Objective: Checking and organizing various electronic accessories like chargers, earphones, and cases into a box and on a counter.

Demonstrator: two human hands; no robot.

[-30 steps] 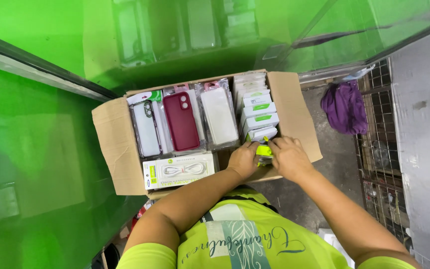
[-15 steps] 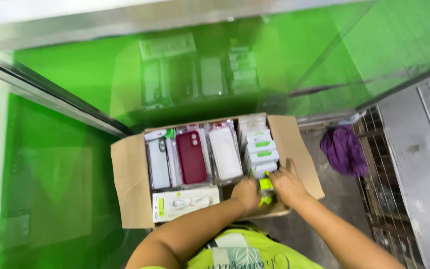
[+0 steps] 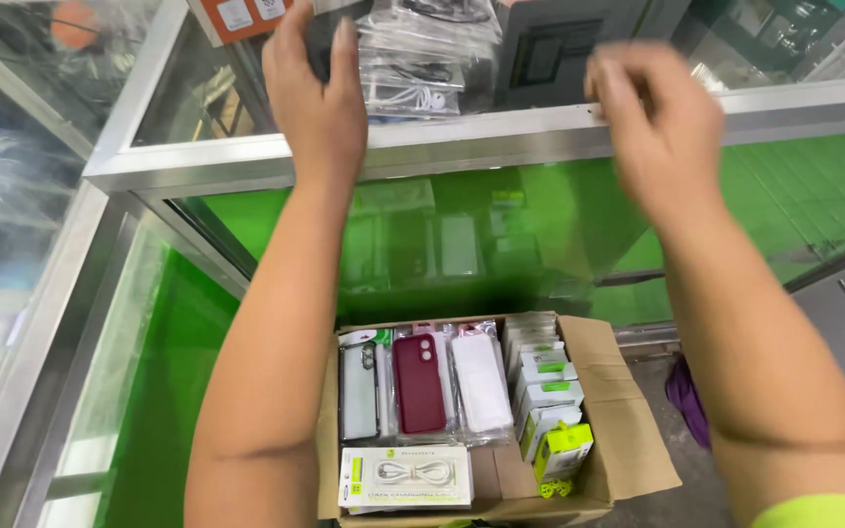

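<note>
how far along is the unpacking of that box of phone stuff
Done: hard to tell; a stack of clear packets already lies on the glass counter. In hand: nothing visibly gripped; the left hand reaches at that stack, the right hand hovers open, blurred, above the counter edge. Left: the cardboard box below holds phone cases, a cable pack and small boxes.

A maroon phone case (image 3: 420, 382) beside a white one (image 3: 481, 381) in the brown cardboard box (image 3: 628, 445), green counter glass (image 3: 784, 196)
</note>
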